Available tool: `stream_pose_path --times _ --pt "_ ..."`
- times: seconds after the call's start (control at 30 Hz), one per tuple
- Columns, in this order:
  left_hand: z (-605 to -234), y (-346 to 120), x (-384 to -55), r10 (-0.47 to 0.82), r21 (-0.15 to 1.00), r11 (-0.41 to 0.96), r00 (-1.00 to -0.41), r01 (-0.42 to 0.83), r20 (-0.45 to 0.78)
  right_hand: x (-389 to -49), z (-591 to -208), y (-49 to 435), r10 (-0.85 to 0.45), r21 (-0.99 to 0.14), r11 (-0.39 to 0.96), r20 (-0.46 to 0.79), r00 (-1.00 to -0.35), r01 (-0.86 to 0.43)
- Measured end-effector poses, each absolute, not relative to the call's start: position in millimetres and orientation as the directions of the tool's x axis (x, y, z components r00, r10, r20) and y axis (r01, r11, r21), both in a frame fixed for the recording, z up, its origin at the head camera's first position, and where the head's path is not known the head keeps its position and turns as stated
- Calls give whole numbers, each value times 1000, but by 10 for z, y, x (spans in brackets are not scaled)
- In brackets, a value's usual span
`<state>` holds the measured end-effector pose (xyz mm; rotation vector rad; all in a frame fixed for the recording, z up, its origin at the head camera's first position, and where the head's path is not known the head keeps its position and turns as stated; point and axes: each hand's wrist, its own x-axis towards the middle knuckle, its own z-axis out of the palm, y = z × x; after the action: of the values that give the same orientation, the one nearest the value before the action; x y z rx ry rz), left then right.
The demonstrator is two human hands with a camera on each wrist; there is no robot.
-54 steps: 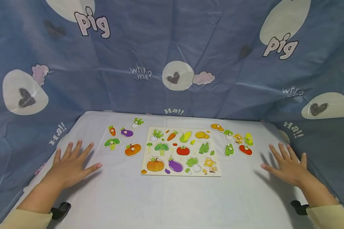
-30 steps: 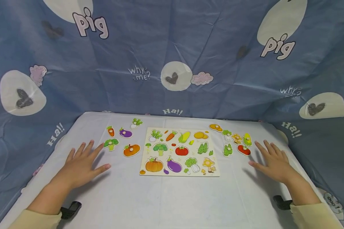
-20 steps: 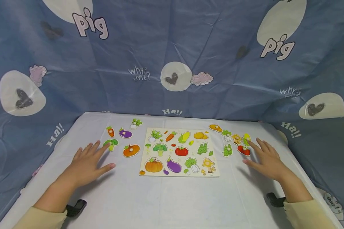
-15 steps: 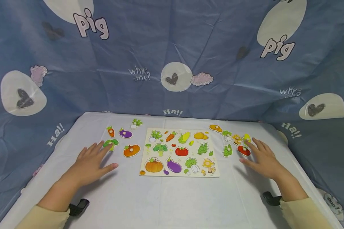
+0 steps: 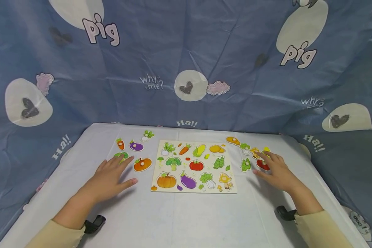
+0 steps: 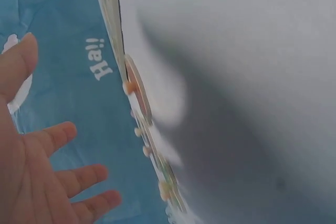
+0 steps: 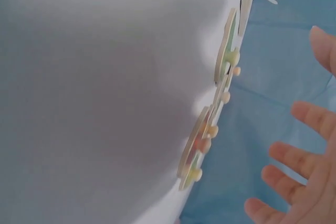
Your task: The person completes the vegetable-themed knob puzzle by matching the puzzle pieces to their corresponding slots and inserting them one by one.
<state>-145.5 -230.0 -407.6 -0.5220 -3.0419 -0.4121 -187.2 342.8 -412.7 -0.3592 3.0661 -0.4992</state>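
My left hand [image 5: 107,179] hovers with spread fingers over the left group of knobbed puzzle pieces, overlapping the broccoli piece [image 5: 121,156] in the head view. The pumpkin piece [image 5: 142,164] lies just beyond its index finger and thumb. On the other side, my right hand [image 5: 277,173] reaches over the right group, fingers loosely extended. It partly covers the tomato piece [image 5: 262,164] and the corn piece [image 5: 266,150]. Both palms hold nothing, as the wrist views show. Between the hands lies the flat vegetable puzzle board [image 5: 184,168] with its printed pictures.
Carrot [image 5: 120,144], eggplant [image 5: 136,146] and radish [image 5: 147,135] pieces lie behind the left hand. Potato [image 5: 233,140], cabbage [image 5: 245,148], mushroom [image 5: 255,152] and asparagus-like green [image 5: 246,164] pieces lie at right. A blue printed cloth [image 5: 136,106] rises behind the white table [image 5: 186,220].
Both hands have moved inward and forward from the sides, the left now over the broccoli piece, the right over the tomato and corn pieces. The pieces and board lie as before.
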Motion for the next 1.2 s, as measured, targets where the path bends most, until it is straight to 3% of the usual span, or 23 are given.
stream_pose_path --times 0.7,0.97,1.2 --pt "-4186 -1935 -1522 348 310 883 -935 353 72 -2084 -4136 3271 -249 -387 885 75 -966 -258" --pt "-4196 -1807 -1521 368 299 885 -930 357 22 -2163 -4130 3212 -275 -403 873 56 -960 -274" --pt "-4168 -1683 -1483 387 329 876 -921 353 -43 -2239 -4181 3192 -267 -418 879 -31 -963 -230"
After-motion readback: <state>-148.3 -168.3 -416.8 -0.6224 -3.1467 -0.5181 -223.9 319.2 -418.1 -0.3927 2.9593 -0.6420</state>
